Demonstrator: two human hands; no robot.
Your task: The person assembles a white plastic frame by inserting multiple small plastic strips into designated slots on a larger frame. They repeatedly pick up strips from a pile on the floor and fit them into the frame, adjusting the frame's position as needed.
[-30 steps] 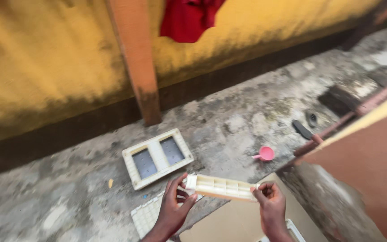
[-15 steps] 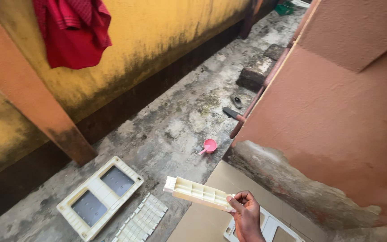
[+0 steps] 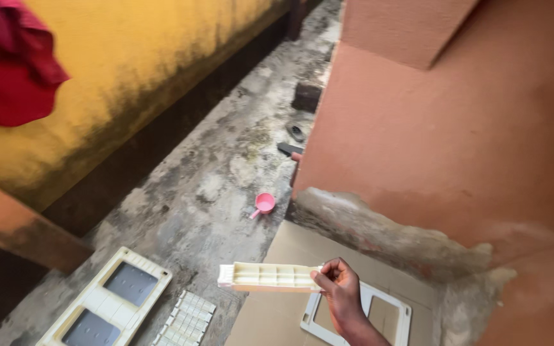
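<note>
My right hand [image 3: 340, 289] grips one end of a long cream plastic strip with ribbed cells [image 3: 267, 277] and holds it level above the ground. Below the hand lies a white rectangular plastic frame [image 3: 360, 315] on a sheet of brown cardboard [image 3: 277, 315]. My left hand is out of view.
A cream two-window panel [image 3: 110, 301] and a small slatted grille [image 3: 184, 318] lie on the stained concrete at the lower left. A pink scoop [image 3: 263, 204] sits further off. A terracotta wall [image 3: 444, 141] rises at right, a yellow wall [image 3: 117, 70] at left, with red cloth [image 3: 8, 70] hanging.
My left hand has let go of the strip and left the view; only the right hand holds it now. The camera has swung to the right, towards the terracotta wall.
</note>
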